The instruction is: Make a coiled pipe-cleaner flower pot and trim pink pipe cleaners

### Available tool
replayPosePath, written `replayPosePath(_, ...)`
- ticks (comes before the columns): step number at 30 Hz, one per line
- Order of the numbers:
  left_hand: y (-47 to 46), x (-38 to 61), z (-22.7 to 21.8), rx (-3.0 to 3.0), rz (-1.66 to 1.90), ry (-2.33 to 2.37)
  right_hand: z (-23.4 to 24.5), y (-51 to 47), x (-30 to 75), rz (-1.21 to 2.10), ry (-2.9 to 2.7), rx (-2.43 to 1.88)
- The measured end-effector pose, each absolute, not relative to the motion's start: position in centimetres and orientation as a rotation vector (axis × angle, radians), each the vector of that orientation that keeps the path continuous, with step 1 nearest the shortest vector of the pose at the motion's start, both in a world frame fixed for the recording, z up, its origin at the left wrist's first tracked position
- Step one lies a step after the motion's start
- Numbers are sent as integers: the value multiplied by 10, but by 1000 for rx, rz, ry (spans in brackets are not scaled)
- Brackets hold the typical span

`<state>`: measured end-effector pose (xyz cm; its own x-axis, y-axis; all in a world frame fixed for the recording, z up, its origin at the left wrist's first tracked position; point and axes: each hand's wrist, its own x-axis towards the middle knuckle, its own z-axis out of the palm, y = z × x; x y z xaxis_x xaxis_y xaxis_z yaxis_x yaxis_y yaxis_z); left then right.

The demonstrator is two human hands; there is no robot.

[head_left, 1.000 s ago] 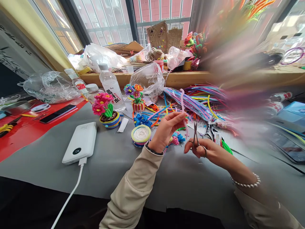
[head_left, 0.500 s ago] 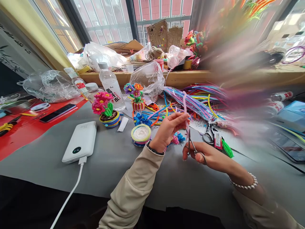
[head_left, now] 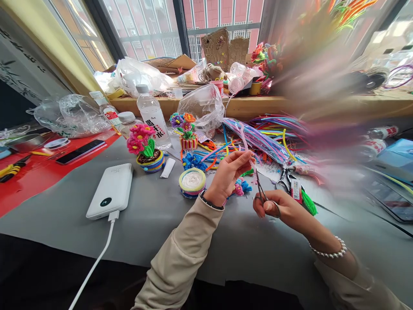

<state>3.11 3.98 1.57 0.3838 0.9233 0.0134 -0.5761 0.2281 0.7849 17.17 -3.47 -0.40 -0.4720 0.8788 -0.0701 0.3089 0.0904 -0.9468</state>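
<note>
My left hand [head_left: 227, 176] pinches a pale pink pipe cleaner [head_left: 244, 140] that stands up from my fingertips. Just to its right, my right hand [head_left: 277, 209] grips small metal scissors [head_left: 260, 191], blades pointing up at the pipe cleaner right under my left fingertips. Both hands hover over the grey table cover [head_left: 155, 215]. A second pair of scissors [head_left: 284, 180] lies on the table behind my right hand.
A heap of coloured pipe cleaners [head_left: 271, 133] lies behind my hands. Left of them are a yarn-wrapped cup [head_left: 192, 182], two pipe-cleaner flower pots [head_left: 145, 148], a water bottle [head_left: 151, 116] and a white power bank [head_left: 111, 191] with cable. The right side is blurred.
The scissors swung from left of my right hand back up under my left fingertips. The pipe cleaner's top tilted slightly left. Both hands stayed in place.
</note>
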Motion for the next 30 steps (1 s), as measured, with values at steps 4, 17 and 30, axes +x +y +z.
replayPosePath(4,39,32,17,749,1148,520,-6,-34,171,1358,-1793,-1208)
replayPosePath(17,39,30,20,783,1118,494,-2,-33,176,1330,-1908,-1185)
replayPosePath(30,36,31,19,881,983,475,2,-35,170,1347,-1986,-1182)
